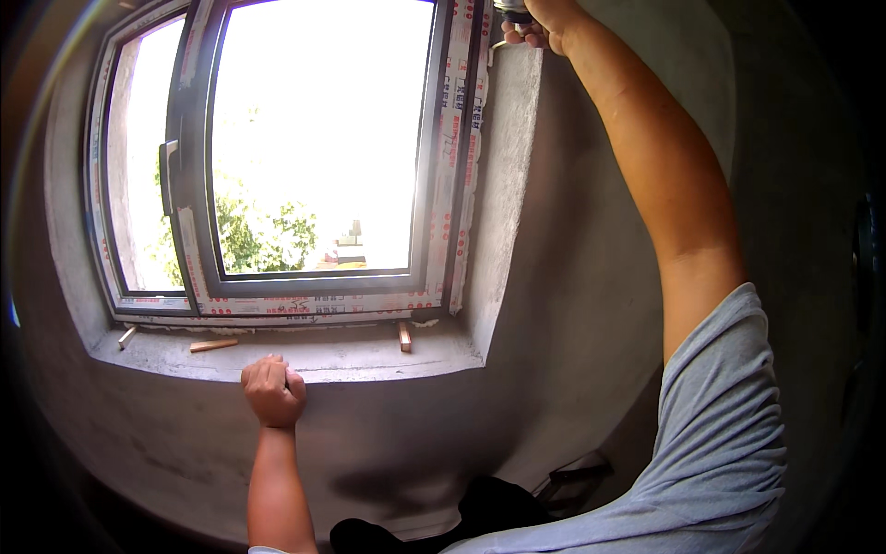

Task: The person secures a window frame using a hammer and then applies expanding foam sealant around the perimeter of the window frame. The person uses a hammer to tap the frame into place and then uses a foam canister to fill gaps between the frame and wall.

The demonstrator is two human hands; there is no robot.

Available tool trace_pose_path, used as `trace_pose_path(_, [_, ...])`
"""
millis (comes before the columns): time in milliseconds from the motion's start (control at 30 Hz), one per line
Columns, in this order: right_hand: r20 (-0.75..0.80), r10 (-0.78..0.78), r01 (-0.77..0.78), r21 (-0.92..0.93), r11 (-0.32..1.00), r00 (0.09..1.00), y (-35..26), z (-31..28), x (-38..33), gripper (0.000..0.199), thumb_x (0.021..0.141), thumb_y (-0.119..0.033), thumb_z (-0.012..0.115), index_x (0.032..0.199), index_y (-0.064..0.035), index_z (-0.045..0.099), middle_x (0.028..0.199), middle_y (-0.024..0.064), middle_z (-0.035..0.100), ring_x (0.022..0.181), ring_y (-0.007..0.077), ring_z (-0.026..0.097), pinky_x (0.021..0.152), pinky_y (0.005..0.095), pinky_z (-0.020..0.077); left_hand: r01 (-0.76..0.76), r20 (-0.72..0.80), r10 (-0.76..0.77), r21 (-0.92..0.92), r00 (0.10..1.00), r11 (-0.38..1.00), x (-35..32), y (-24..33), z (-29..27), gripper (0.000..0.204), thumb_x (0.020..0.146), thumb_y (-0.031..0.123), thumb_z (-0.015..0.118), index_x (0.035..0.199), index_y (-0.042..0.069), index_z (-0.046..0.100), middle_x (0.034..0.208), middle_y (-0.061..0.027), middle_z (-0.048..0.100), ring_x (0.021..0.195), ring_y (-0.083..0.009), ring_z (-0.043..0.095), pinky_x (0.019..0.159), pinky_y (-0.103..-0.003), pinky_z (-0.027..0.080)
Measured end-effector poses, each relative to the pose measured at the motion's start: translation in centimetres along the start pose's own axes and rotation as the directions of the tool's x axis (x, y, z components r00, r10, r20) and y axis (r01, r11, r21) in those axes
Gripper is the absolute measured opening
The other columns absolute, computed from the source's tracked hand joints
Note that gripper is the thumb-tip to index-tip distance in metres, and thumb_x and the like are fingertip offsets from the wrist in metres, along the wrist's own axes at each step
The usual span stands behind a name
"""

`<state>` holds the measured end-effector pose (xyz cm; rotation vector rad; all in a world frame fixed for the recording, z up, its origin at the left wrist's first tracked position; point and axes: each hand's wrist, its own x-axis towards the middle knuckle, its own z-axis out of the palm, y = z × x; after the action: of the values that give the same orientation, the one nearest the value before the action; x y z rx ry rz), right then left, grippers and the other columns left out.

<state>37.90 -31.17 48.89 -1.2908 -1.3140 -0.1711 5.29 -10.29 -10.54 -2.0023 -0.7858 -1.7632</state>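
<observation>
My left hand (274, 388) is closed in a fist, knuckles up, and rests on the front edge of the concrete window sill (369, 362). No object shows in it. At the top edge, beside the upper right of the window, my raised right hand (544, 26) curls its fingers around a rounded black-and-silver thing (513, 9). The picture's edge cuts this thing off, so its kind cannot be told. Close by on the left is the grey window frame (452, 157), its outer strip covered in printed protective film.
Small wooden wedges lie on the sill: one at the left (127, 337), another flat one (214, 345), and an upright-looking one (404, 337) against the frame. A handle (168, 177) sits on the sash. Rough grey wall (591, 222) surrounds the opening. A dark stand-like object (577, 473) is below.
</observation>
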Motion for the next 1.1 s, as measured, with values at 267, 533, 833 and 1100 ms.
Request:
trace_pose_path(267, [-0.054,-0.1,0.103,0.05,0.993,0.994,-1.5,0.1,1.9,0.036,0.089,-0.038,0.079,0.108,-0.0089,0.071,0.085,0.0029,0.066,0.057,0.0187,0.062,0.052,0.0359,0.0598,0.022,0.031,-0.022,-0.013,0.999,1.0,0.3,0.2,-0.3,0.022,0.085,0.019,0.058,0.084,0.001,0.071,0.095,-0.0181,0.077,0.094,-0.0363,0.074,0.092,-0.047,0.052])
trace_pose_path(533, [-0.024,-0.054,0.053,-0.045,0.998,0.998,-3.5,-0.5,4.1,0.046,0.085,-0.039,0.082,0.118,-0.0084,0.072,0.1,0.0053,0.069,0.083,0.0218,0.07,0.064,0.0385,0.0664,0.019,-0.001,-0.019,-0.004,1.0,1.0,0.0,-0.1,-0.2,0.024,0.085,0.02,0.058,0.085,0.001,0.072,0.095,-0.0177,0.077,0.094,-0.0365,0.074,0.093,-0.048,0.052])
trace_pose_path(833, [-0.123,-0.103,0.103,-0.008,0.995,0.987,-4.4,-0.7,5.2,0.04,0.085,-0.037,0.082,0.111,-0.0082,0.073,0.09,0.0045,0.07,0.068,0.0214,0.069,0.06,0.0378,0.0664,0.041,0.004,-0.041,0.004,0.999,0.999,0.0,0.0,-0.1,0.023,0.086,0.021,0.058,0.082,0.003,0.072,0.092,-0.0157,0.077,0.095,-0.0353,0.074,0.094,-0.047,0.052])
trace_pose_path(1100, [-0.174,-0.167,0.17,0.005,0.985,0.97,-5.5,-1.2,7.3,0.036,0.085,-0.035,0.082,0.107,-0.0078,0.073,0.088,0.0047,0.069,0.067,0.022,0.068,0.054,0.0371,0.0635,0.047,0.008,-0.047,-0.023,0.999,0.999,0.5,0.6,-0.5,0.022,0.084,0.021,0.058,0.081,0.002,0.07,0.091,-0.0162,0.076,0.092,-0.0358,0.073,0.091,-0.047,0.05])
